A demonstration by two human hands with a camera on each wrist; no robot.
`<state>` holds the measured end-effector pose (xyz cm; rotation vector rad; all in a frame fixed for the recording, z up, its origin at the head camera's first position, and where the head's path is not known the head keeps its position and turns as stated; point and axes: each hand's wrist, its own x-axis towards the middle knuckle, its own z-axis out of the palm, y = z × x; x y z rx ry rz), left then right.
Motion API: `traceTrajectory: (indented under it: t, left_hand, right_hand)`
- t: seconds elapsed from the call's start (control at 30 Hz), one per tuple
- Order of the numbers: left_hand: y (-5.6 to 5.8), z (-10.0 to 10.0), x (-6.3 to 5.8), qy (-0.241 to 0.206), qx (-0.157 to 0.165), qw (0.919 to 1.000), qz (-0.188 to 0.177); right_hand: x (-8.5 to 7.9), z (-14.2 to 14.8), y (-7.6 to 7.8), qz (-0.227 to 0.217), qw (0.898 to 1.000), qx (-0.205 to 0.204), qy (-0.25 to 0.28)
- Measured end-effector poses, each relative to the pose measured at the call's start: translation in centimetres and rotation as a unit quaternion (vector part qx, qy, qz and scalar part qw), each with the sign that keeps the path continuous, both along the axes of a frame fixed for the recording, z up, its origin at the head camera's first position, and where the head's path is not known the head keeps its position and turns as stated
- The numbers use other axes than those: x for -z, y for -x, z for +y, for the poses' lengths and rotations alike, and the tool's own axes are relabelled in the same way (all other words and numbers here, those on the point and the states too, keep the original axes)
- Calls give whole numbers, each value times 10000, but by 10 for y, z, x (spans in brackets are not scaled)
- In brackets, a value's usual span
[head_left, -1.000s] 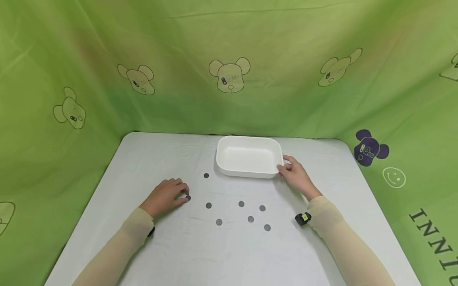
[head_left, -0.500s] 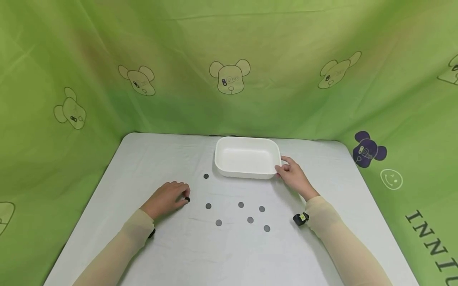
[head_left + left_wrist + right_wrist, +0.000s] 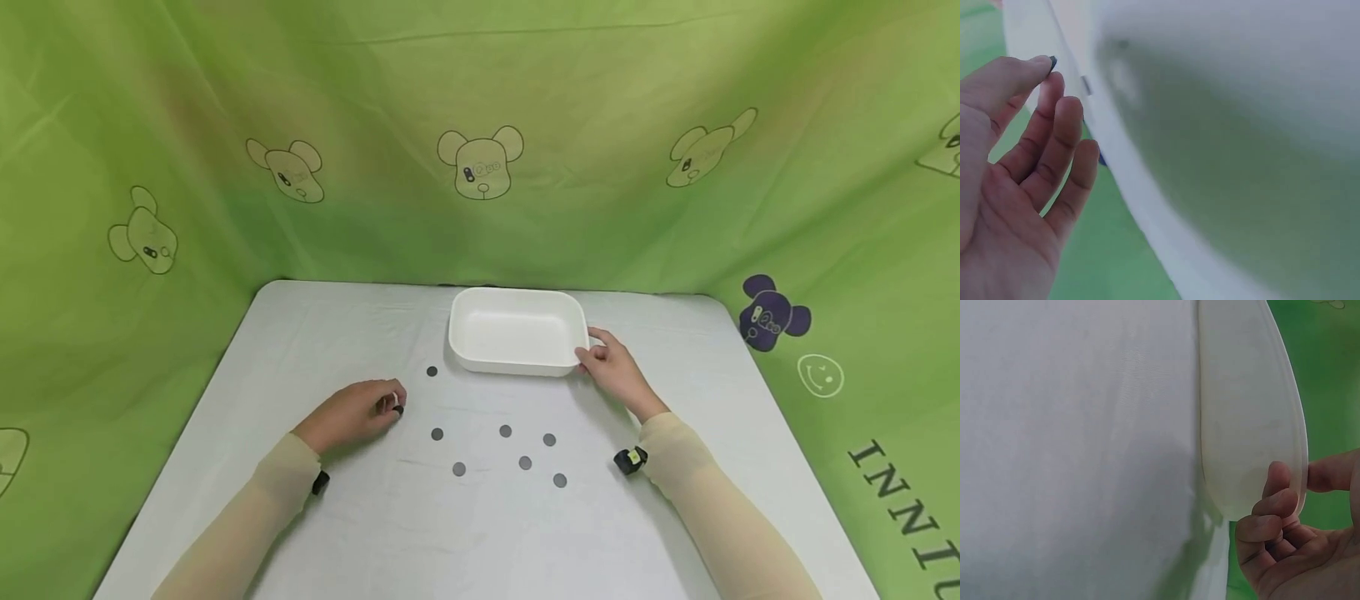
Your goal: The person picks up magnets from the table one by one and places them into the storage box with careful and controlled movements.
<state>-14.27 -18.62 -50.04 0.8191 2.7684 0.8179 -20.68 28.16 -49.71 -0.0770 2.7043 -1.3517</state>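
My left hand [image 3: 356, 411] pinches a small dark disc [image 3: 398, 409] between thumb and fingertips, left of the middle of the table. In the left wrist view the edge of that disc [image 3: 1053, 63] pokes out past the thumb tip, and the other fingers are loosely bent. A white rectangular tray [image 3: 517, 367] with rounded corners sits at the back of the table. My right hand [image 3: 618, 375] holds its near right corner. The right wrist view has the right hand's fingers [image 3: 1275, 481] against the tray's outer wall [image 3: 1247, 406].
Several flat grey discs lie apart on the white table [image 3: 420, 533]. One disc [image 3: 432, 372] is close to the tray's near left corner, another [image 3: 437, 434] is right of my left hand. A green printed curtain [image 3: 360, 225] encloses the table's back and sides.
The disc at my left fingertips was flat on the table; now it is pinched and tilted, and the hand has shifted slightly right. The tray, with my right hand on it, moved slightly left early on.
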Motion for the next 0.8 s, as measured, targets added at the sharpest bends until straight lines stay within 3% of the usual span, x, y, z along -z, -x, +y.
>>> traceTrajectory:
  t: [0.17,0.3,0.6,0.8]
  left_hand:
    - [14,7,-21,-598,22,9979,-258]
    - [31,17,-34,-972,101,9949,-252]
    - [71,50,-49,-1483,-136,9886,-208]
    - [96,75,-57,-1611,74,9868,-160]
  right_hand:
    - [2,1,2,-7,10000,38,-4]
    - [1,1,2,-32,10000,23,41]
    - [-1,1,1,-75,9999,26,102]
    - [2,1,1,-103,9999,9,133]
